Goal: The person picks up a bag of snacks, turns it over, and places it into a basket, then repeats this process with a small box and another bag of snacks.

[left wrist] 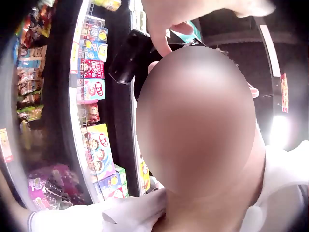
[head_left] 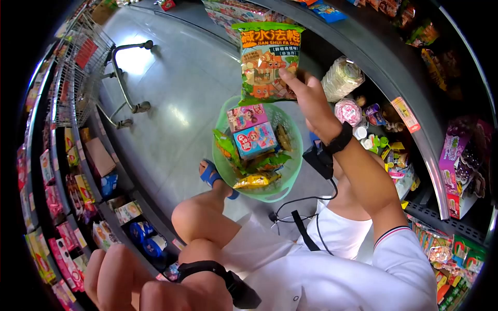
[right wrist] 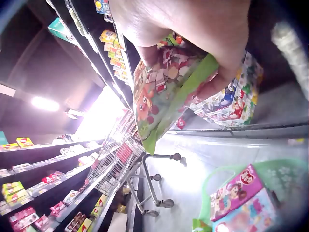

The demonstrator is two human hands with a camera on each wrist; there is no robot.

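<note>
The right hand (head_left: 314, 101) pinches the near right side of a snack bag (head_left: 268, 65), held up by a green basket (head_left: 295, 158)'s far rim; probably light, slick and crushable, it suits gentle edge-holding, while the left hand (head_left: 155, 295)'s hold is unclear.

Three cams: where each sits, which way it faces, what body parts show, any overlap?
Head: head-mounted, facing forward and down at the green basket; right hand, left hand and legs show.
Left wrist: wrist-mounted, turned back at the wearer's head and shelved boxes; left hand and white shirt show.
Right wrist: wrist-mounted, facing past the snack bag toward the shopping cart; right hand shows at top.
Shared, head and right wrist: snack bag, green basket, shopping cart.
</note>
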